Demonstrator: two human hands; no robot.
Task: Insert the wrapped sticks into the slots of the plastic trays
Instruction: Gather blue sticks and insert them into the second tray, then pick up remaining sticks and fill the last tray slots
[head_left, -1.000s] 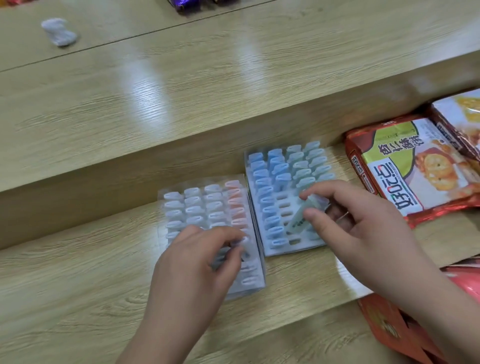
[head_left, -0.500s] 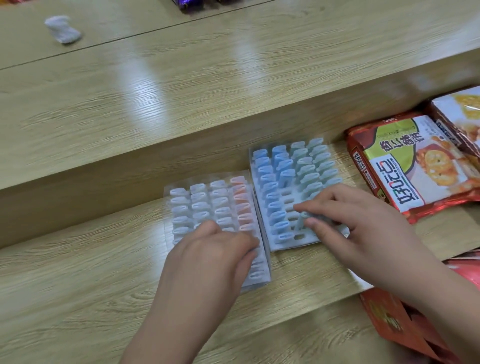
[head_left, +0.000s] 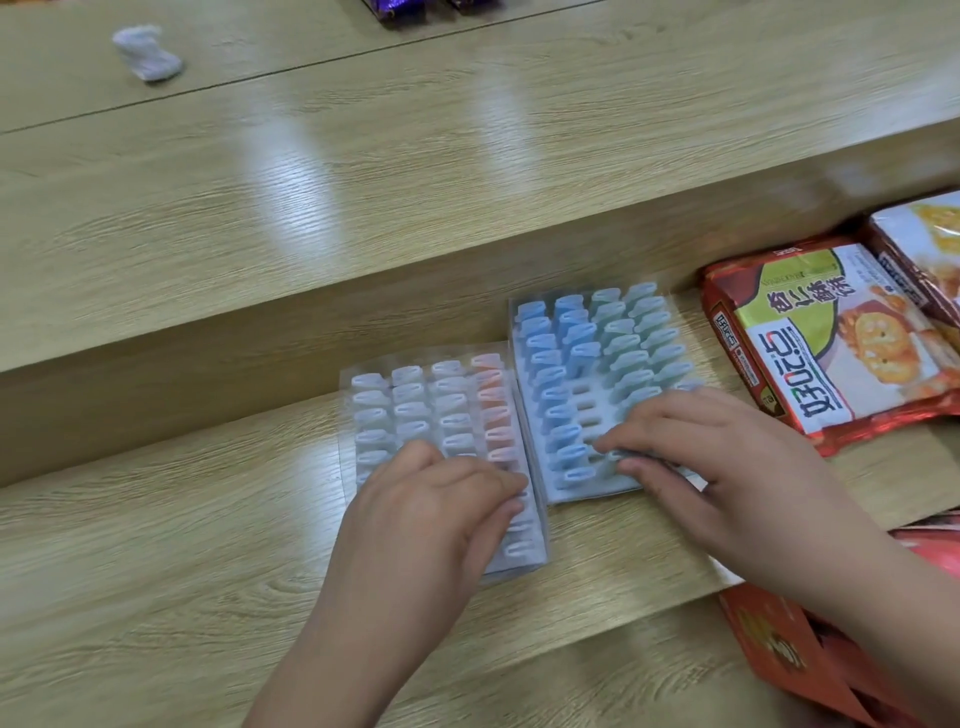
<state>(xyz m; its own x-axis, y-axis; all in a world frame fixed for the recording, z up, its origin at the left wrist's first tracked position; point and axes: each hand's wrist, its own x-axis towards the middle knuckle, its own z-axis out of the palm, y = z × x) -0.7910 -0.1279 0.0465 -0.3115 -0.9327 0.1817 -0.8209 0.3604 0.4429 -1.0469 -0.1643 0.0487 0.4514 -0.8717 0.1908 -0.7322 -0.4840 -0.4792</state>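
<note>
Working at the blue tray (head_left: 587, 488), flat on the tabletop (head_left: 156, 571) and pushed up against the foot of a raised wooden ledge (head_left: 311, 218). Pinching a pale-green wrapped stick (head_left: 622, 455) between thumb and forefinger of the right hand (head_left: 727, 457), low over the blue tray's near end, just beside a short run of empty slots (head_left: 584, 402) toward its middle. Resting the left hand (head_left: 431, 504) on the clear tray (head_left: 405, 358), touching the blue tray's left edge, with fingers bent down onto the pink and white sticks already seated there; cannot tell whether pinching one or only steadying. Judging the stick very light and slim, probably slick in its film wrapper and easy to crush or bend. Best taken by the upper end, between two fingertips on the flat sides, leaving the lower end free to find a slot. Better to press straight down than at a slant, since neighbours stand close on both sides. Judging the blue tray thin, light and liable to skid or flex, so worth pinning by its bare margin. Also in view: snack packets (head_left: 831, 353) right of the blue tray, and a crumpled white scrap (head_left: 148, 54) far beyond it to the left.
</note>
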